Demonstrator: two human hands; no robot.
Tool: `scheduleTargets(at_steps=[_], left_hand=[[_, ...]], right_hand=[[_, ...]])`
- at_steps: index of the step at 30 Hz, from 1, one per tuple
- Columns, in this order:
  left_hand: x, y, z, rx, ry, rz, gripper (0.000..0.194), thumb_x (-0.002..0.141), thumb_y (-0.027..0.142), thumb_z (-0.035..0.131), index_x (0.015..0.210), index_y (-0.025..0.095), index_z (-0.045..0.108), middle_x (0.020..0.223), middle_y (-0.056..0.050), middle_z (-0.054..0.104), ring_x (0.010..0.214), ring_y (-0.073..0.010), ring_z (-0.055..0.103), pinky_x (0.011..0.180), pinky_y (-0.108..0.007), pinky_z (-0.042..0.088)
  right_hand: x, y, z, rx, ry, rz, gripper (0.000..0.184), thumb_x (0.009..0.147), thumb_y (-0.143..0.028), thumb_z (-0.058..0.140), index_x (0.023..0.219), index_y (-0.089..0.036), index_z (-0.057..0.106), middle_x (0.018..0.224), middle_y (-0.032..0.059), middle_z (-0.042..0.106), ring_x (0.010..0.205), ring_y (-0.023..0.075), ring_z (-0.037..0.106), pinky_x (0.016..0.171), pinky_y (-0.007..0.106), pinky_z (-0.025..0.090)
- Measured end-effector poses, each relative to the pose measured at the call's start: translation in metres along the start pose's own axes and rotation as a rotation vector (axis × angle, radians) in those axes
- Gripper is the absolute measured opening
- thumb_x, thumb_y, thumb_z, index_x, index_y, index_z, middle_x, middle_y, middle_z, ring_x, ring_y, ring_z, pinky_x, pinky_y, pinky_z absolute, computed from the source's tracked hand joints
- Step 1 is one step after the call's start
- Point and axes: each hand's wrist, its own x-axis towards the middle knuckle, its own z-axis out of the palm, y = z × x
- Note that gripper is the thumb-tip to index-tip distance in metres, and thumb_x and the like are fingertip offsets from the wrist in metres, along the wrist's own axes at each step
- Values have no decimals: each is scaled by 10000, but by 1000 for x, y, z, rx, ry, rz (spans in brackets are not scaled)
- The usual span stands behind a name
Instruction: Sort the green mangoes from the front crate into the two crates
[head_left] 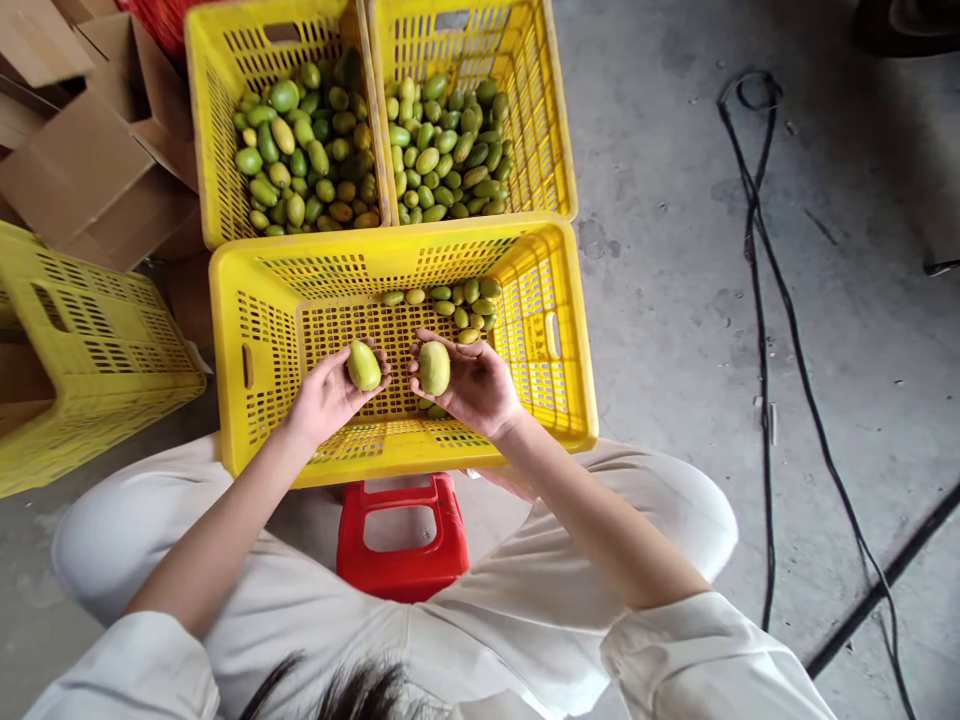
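In my left hand [330,398] is a smooth, yellow-green oval fruit [364,366], cradled between thumb and fingers. Another pale green oval fruit [434,368] rests in my right hand [480,390], whose palm faces up with the fingers curled round it. Both hands hover side by side over a yellow plastic crate [259,265] with slotted walls. Inside that crate, several similar green fruits [471,300] lie at the far right corner. A few more show partly beneath my right hand. The exact kind of fruit is unclear.
Two more yellow crates [217,130] [544,110] holding many green fruits stand behind. At left are cardboard boxes [82,170] and another yellow crate [120,350]. A red plastic stool [405,575] sits between my legs. A black cable [795,340] runs over the concrete floor at right.
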Motion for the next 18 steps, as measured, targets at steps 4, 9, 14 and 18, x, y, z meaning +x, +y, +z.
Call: scheduleTargets(at_steps=[4,9,14,18], left_hand=[[-1,-1,-1,76,-29,29,214,778,171,683,982,158,619,894,-49,663,770,-146,659,723,-281,567],[-5,-4,-3,190,-211,-59,215,737,134,737,770,171,527,612,52,500,473,-53,492,460,-170,418],[-5,-2,2,89,-127,-69,178,770,251,702,776,158,551,635,26,523,504,-66,508,460,-172,422],[-6,3,5,6,-48,-84,224,748,261,631,934,137,624,869,-75,650,748,-179,646,627,-293,552]], right_hand=[[1,4,-2,-86,3,-42,320,769,-167,575,1085,-216,599,956,19,676,914,175,641,834,355,550],[-1,9,-1,-135,25,-8,381,665,-220,800,1001,-205,623,846,-12,632,696,107,597,605,225,519],[-4,4,-1,-95,65,-23,268,691,-230,800,874,-177,611,681,-63,536,441,15,335,362,118,286],[-5,-4,1,-61,31,-32,228,859,-391,609,956,-185,612,793,-3,611,556,74,495,445,161,421]])
